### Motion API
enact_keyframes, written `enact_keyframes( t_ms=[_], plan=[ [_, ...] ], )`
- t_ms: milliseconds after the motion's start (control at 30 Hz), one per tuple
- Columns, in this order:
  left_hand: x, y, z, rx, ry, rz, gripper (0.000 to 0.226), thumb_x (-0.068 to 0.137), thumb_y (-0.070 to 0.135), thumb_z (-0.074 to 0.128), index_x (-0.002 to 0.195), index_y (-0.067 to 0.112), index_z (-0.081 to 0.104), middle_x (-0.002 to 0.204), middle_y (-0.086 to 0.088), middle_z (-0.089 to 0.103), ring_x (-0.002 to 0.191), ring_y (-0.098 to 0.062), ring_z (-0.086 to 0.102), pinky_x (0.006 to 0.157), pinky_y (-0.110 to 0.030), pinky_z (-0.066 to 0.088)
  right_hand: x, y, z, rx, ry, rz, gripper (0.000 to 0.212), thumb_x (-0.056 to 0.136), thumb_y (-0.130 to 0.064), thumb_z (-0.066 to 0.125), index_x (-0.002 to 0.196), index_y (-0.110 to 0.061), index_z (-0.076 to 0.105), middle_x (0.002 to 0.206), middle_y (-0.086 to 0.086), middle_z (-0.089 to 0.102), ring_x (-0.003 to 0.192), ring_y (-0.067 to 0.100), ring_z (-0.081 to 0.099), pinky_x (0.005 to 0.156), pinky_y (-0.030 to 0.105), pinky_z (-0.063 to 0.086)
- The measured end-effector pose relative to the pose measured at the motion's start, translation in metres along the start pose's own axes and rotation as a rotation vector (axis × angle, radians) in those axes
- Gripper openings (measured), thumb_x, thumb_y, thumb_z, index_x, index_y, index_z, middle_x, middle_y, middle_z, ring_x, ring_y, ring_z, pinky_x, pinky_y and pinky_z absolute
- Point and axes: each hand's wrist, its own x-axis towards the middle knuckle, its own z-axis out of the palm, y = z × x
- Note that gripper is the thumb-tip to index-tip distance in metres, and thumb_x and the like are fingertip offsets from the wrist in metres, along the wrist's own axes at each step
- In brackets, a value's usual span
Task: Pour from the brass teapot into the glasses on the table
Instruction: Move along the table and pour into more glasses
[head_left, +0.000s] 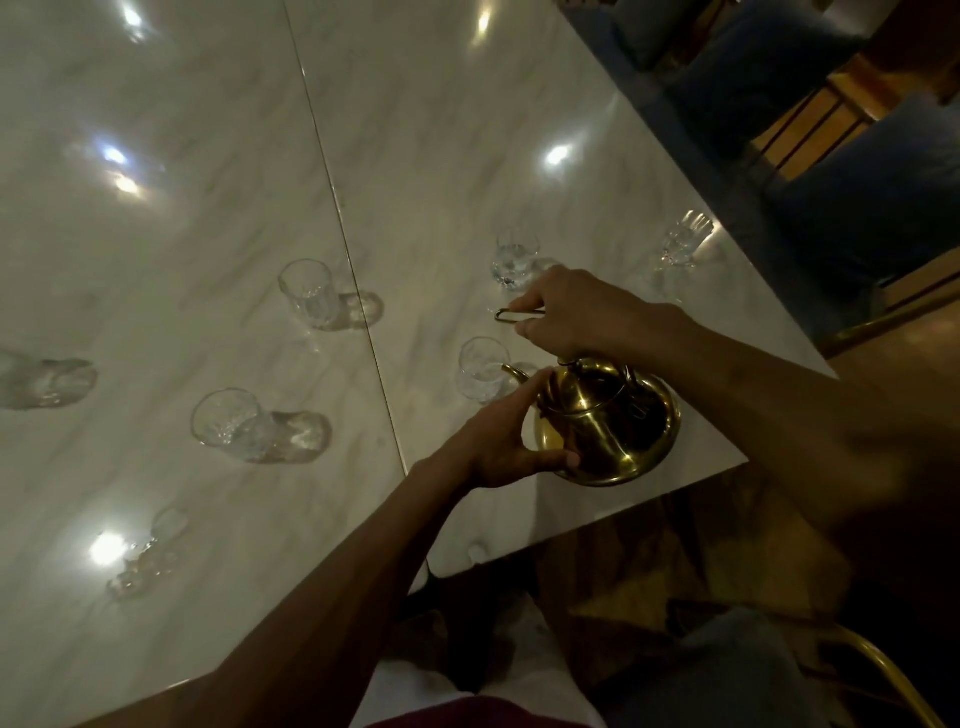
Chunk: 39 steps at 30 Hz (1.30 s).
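The brass teapot (608, 421) is tilted over the near right part of the white marble table (208, 156). Its spout points left at the rim of a small clear glass (480, 369). My right hand (566, 312) is shut on the pot's thin wire handle above it. My left hand (506, 441) cups the pot's body from the left side. Several other clear glasses stand around: one behind my right hand (514, 257), one at the far right edge (680, 241), two left of the table seam (306, 293) (234, 423).
More glasses sit at the left edge (41, 382) and near the front left (148, 556). The table's right edge runs diagonally close to the teapot. Blue upholstered chairs (857, 197) stand beyond it. A gold chair frame (893, 675) is at the lower right.
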Motion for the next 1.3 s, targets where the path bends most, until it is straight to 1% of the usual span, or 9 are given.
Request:
enact_keyframes(
  t_ms=[67,133,500,633,733,900,1033,1133,1300],
  plan=[
    [-0.0005,0.0001,0.0007,-0.007,0.007,0.010,0.098,0.076,0.048,0.079,0.153,0.035,0.020,0.151,0.004,0.041,0.136,-0.015,0.041,0.110,-0.044,0.040,0.0020,-0.0004,-0.0002,-0.006,0.003,-0.005,0.042,0.094,-0.022,0.058,0.136,-0.022,0.058,0.127,0.004,0.065,0.066,0.002,0.056,0.059,0.016,0.042],
    [-0.0007,-0.0015,0.0010,-0.009,0.009,0.007,0.097,0.077,0.046,0.079,0.153,0.033,0.019,0.152,0.003,0.040,0.136,-0.016,0.040,0.110,-0.039,0.038,0.0034,-0.0007,0.0004,-0.006,0.006,-0.005,0.042,0.094,-0.022,0.059,0.136,-0.022,0.058,0.126,0.004,0.065,0.061,-0.001,0.051,0.055,0.012,0.038],
    [-0.0018,-0.0014,-0.0026,0.006,0.015,-0.005,0.097,0.076,0.052,0.077,0.152,0.035,0.019,0.151,0.004,0.041,0.136,-0.016,0.041,0.109,-0.048,0.040,0.0105,-0.0033,0.0009,-0.047,-0.002,-0.022,0.042,0.092,-0.023,0.059,0.135,-0.022,0.060,0.129,0.003,0.064,0.067,0.001,0.051,0.055,0.013,0.034],
    [-0.0033,-0.0015,-0.0037,0.004,0.005,-0.024,0.099,0.077,0.050,0.077,0.154,0.034,0.017,0.155,0.002,0.036,0.138,-0.019,0.038,0.111,-0.046,0.038,0.0109,-0.0033,0.0005,-0.050,0.004,-0.017,0.042,0.092,-0.024,0.059,0.134,-0.023,0.060,0.131,0.001,0.063,0.086,0.006,0.051,0.065,0.019,0.037],
    [-0.0036,-0.0012,-0.0036,0.009,0.010,-0.016,0.098,0.078,0.051,0.076,0.154,0.033,0.017,0.156,0.002,0.035,0.139,-0.020,0.038,0.111,-0.047,0.038,0.0106,-0.0033,0.0000,-0.054,0.003,-0.019,0.043,0.091,-0.023,0.059,0.134,-0.023,0.060,0.131,0.001,0.063,0.088,0.006,0.051,0.071,0.021,0.037],
    [-0.0041,0.0009,-0.0028,0.005,0.019,-0.012,0.096,0.078,0.050,0.077,0.153,0.034,0.019,0.155,0.004,0.036,0.139,-0.017,0.037,0.112,-0.046,0.037,0.0097,-0.0040,0.0004,-0.059,0.013,-0.018,0.042,0.091,-0.024,0.059,0.133,-0.025,0.061,0.130,0.001,0.063,0.087,0.007,0.051,0.071,0.021,0.037],
    [-0.0054,0.0024,-0.0016,0.018,0.013,-0.021,0.097,0.079,0.048,0.077,0.154,0.032,0.017,0.157,0.002,0.033,0.139,-0.019,0.036,0.112,-0.044,0.037,0.0077,-0.0039,0.0001,-0.056,0.008,-0.019,0.044,0.091,-0.022,0.059,0.135,-0.023,0.060,0.129,0.003,0.064,0.085,0.007,0.053,0.061,0.019,0.038],
    [-0.0052,0.0010,0.0004,0.026,0.013,-0.038,0.101,0.076,0.058,0.075,0.154,0.035,0.016,0.157,0.004,0.033,0.141,-0.019,0.036,0.112,-0.047,0.037,0.0060,-0.0034,-0.0004,-0.055,0.013,-0.009,0.044,0.091,-0.023,0.059,0.135,-0.024,0.059,0.128,0.003,0.064,0.086,0.008,0.053,0.065,0.020,0.039],
    [-0.0092,0.0067,-0.0015,0.033,0.013,-0.032,0.096,0.080,0.046,0.076,0.154,0.029,0.018,0.156,0.001,0.035,0.138,-0.019,0.037,0.108,-0.036,0.037,0.0011,-0.0037,-0.0007,-0.045,0.027,-0.005,0.044,0.091,-0.024,0.060,0.135,-0.025,0.059,0.133,0.003,0.061,0.105,0.016,0.060,0.082,0.024,0.039]
  ],
)
